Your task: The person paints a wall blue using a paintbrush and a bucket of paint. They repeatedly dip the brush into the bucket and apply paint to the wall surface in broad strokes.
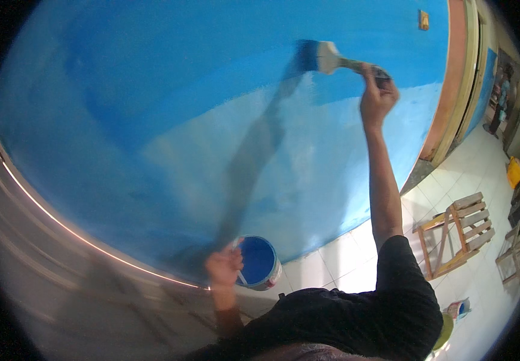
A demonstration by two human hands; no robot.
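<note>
My right hand point(378, 101) grips the handle of a wide flat paintbrush point(328, 57) high in front of me. Its dark blue bristles, a little blurred, are against or close to the blue wall point(187, 63). Fresh, deeper blue covers the upper wall; below a slanting edge the surface is paler and patchy. My left hand point(224, 266) is closed around the white handle of a paint bucket point(274, 275) held low by the wall. Blue paint shows inside the bucket. A shadow of my arm and the brush falls across the wall.
A wall switch point(424, 20) sits near the door frame point(456, 81). On the white tiled floor point(426, 192) at right stand a slatted wooden stool point(472, 221), a second wooden piece point(518, 248) and a small paint container point(458, 309). Another person point(501, 104) stands farther back. Ridged grey panels point(61, 252) border the left.
</note>
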